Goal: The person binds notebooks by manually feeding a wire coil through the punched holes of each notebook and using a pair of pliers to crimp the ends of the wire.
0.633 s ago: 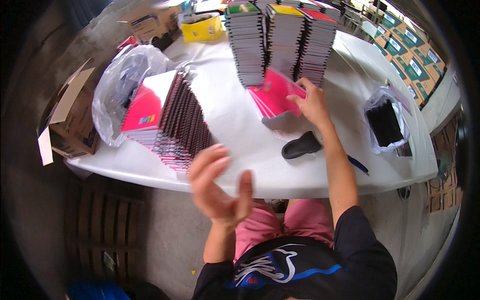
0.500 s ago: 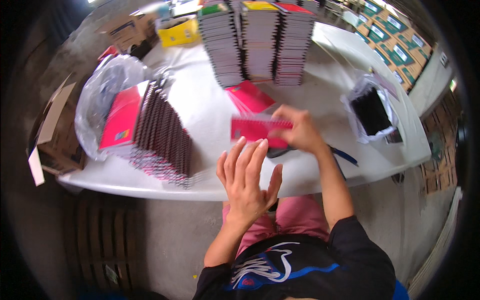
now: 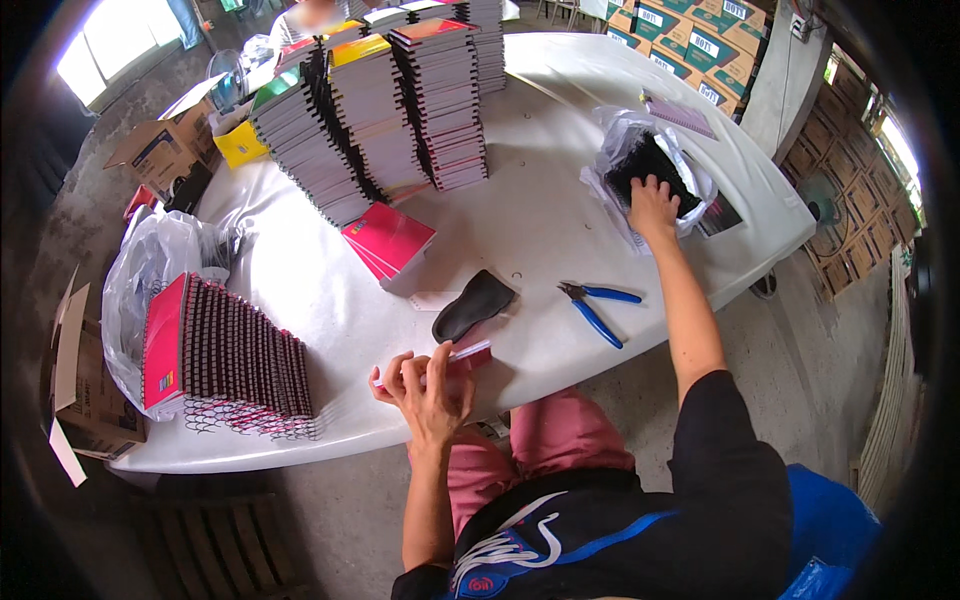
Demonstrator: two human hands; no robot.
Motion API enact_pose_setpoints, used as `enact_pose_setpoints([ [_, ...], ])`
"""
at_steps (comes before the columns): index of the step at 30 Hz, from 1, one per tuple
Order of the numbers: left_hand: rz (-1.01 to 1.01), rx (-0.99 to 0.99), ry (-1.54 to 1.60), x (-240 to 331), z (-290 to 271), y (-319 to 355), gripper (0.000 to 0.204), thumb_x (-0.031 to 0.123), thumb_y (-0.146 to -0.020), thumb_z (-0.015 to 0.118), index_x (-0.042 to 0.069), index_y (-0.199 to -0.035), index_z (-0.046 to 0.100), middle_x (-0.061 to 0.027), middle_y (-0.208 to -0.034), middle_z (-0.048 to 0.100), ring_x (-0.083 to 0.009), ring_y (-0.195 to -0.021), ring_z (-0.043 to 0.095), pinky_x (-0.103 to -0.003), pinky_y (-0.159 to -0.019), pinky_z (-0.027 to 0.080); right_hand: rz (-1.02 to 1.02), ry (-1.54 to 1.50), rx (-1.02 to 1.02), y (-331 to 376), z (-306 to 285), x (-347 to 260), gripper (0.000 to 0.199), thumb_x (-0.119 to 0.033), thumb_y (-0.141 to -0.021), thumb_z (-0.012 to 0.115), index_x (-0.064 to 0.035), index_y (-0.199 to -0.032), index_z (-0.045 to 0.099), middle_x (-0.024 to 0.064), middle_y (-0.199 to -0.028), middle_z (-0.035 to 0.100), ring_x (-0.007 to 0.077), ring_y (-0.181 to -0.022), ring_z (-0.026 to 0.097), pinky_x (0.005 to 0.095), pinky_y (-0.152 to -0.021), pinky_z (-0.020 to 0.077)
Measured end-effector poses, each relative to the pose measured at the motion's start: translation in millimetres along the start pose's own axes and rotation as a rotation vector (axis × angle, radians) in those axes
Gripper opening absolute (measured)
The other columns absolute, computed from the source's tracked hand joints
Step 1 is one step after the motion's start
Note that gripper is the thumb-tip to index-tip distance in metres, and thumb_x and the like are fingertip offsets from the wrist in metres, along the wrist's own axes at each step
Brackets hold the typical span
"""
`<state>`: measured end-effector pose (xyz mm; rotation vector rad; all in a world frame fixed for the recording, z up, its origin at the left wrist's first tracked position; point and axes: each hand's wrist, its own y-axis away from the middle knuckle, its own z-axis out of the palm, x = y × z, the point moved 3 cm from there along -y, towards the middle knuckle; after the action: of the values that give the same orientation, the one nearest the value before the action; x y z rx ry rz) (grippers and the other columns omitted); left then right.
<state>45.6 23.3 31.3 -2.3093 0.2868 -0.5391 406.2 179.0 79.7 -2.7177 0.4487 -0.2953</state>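
Near the table's front edge, my left hand (image 3: 430, 395) is closed around a small red-covered notebook (image 3: 478, 354), its white page edge showing. At the right, my right hand (image 3: 655, 208) reaches into a white plastic bag (image 3: 697, 165) of black binding coils (image 3: 645, 160). Its fingers are apart on top of the coils, fingertips partly sunk among them. A dark shoe-sole-shaped pad (image 3: 474, 306) lies just beyond the left hand. Blue-handled cutting pliers (image 3: 598, 310) rest open between the hands. Farther back is a small fanned pile of red notebooks (image 3: 388, 240).
Tall stacks of spiral notebooks (image 3: 370, 110) stand at the back. A leaning stack of red spiral notebooks (image 3: 235, 350) sits at left beside a clear plastic bag (image 3: 125, 310). Cardboard boxes (image 3: 95, 400) flank the table's left side; printed cartons (image 3: 690, 50) are piled beyond it.
My right hand has left the red notebook and moved right into the coil bag. My left hand, open before, now grips the notebook near the edge. The view has turned right.
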Motion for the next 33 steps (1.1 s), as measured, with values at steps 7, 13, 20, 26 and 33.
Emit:
enact_pose_setpoints([
  [7, -0.035, 0.054, -0.044, -20.6, -11.6, 4.2, 0.039, 0.034, -0.064, 0.072, 0.017, -0.098, 0.063, -0.0036, -0.083, 0.05, -0.0246, -0.101, 0.045, -0.058, -0.102, 0.013, -0.146, 0.08, -0.165, -48.5, 40.3, 0.9, 0.041, -0.007, -0.073, 0.061, -0.0045, -0.113, 0.05, 0.0195, -0.102, 0.059, 0.0366, -0.097, 0.06, 0.0455, -0.077, 0.0522],
  [13, -0.131, 0.151, -0.065, -2.8, -2.9, 0.6, 0.046, 0.048, -0.059, 0.076, 0.013, -0.081, 0.055, -0.0058, -0.095, 0.049, -0.0306, -0.114, 0.039, -0.066, -0.101, 0.005, -0.297, -0.299, -0.153, -48.4, 11.3, -13.0, 0.036, -0.005, -0.081, 0.046, -0.0055, -0.117, 0.055, 0.0187, -0.103, 0.061, 0.0378, -0.108, 0.055, 0.0475, -0.084, 0.0478],
  [20, -0.121, 0.154, -0.097, -1.3, -1.7, -3.5, 0.041, 0.044, -0.055, 0.079, 0.017, -0.077, 0.058, -0.0016, -0.101, 0.052, -0.028, -0.108, 0.042, -0.059, -0.096, 0.018, -0.524, -0.132, -0.252, -16.2, -14.5, -64.6, 0.059, 0.001, -0.079, 0.044, -0.0154, -0.136, 0.037, 0.0202, -0.121, 0.049, 0.0352, -0.113, 0.05, 0.0485, -0.092, 0.0401],
  [26, -0.129, 0.193, -0.029, 1.9, -1.0, -11.5, 0.038, 0.043, -0.055, 0.079, 0.02, -0.078, 0.059, 0.0007, -0.101, 0.053, -0.0238, -0.104, 0.044, -0.054, -0.091, 0.022, -0.773, -0.677, -0.24, 35.2, -63.1, -95.6, 0.055, -0.013, -0.085, 0.052, -0.0242, -0.137, 0.038, 0.0164, -0.117, 0.054, 0.0334, -0.109, 0.052, 0.0433, -0.093, 0.0405],
  [33, -0.154, 0.198, -0.058, -4.0, 1.3, -4.0, 0.038, 0.045, -0.056, 0.078, 0.021, -0.077, 0.058, 0.0013, -0.1, 0.053, -0.023, -0.104, 0.044, -0.053, -0.09, 0.022, -0.819, -1.141, -0.587, 127.9, -100.9, -142.7, 0.022, -0.021, -0.087, 0.06, -0.0114, -0.105, 0.066, 0.0094, -0.085, 0.063, 0.0226, -0.078, 0.059, 0.0316, -0.074, 0.0459],
])
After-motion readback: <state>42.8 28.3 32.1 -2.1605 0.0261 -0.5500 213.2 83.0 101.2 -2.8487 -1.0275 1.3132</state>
